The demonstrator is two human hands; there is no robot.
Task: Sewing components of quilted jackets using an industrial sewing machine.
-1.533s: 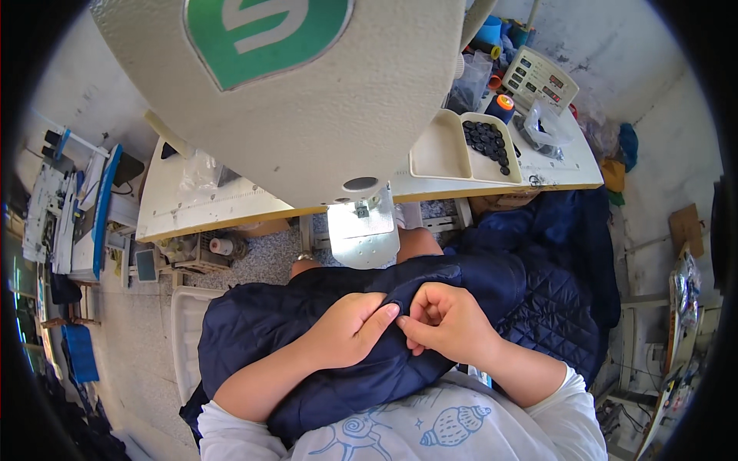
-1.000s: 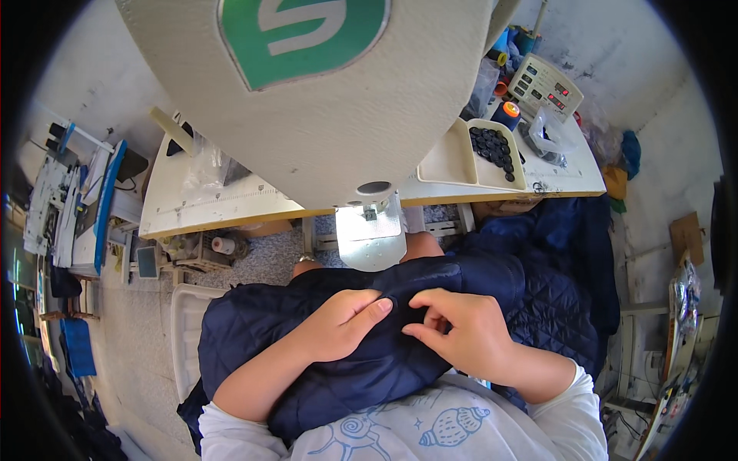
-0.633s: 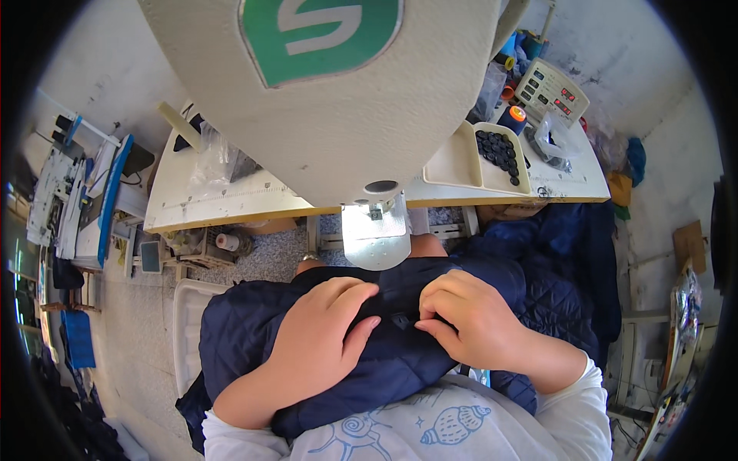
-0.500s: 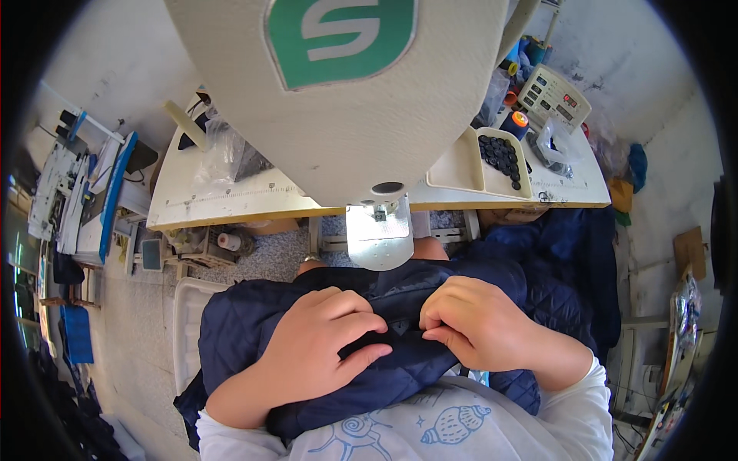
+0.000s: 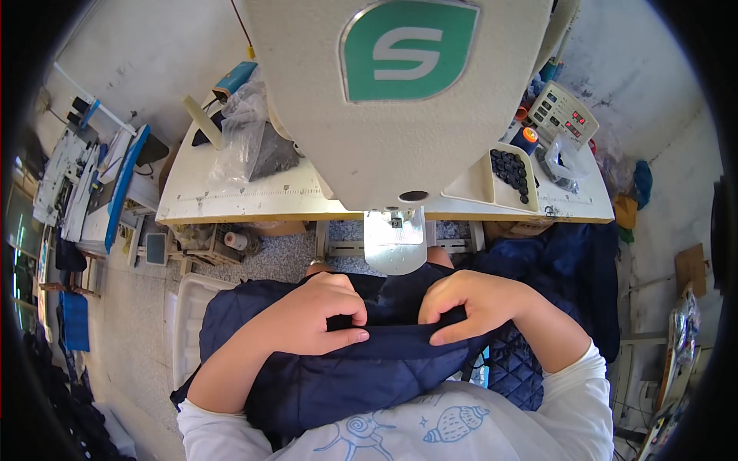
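A dark navy quilted garment (image 5: 369,376) lies across my lap, with a smooth folded band running between my hands. My left hand (image 5: 319,315) grips that band from the left, fingers curled over the far side and thumb along the near side. From the right, my right hand (image 5: 473,303) holds the same band, its thumb below the bent fingers. A short stretch of cloth spans the gap between them. Just beyond the hands, the sewing machine's lit metal work plate (image 5: 395,246) sits under the pale machine head (image 5: 400,146).
Behind the machine runs a white table (image 5: 254,201). A cream tray (image 5: 470,188) there holds dark buttons (image 5: 509,173), near an orange-topped thread spool (image 5: 526,139) and a control box (image 5: 563,114). More navy cloth (image 5: 569,269) hangs at right. A white plastic bin (image 5: 188,315) stands at left.
Both hands have spread slightly apart along the cloth, and the folded band now shows straighter between them. The whole view has shifted, with the machine head appearing further right. More digits are lit on the control box.
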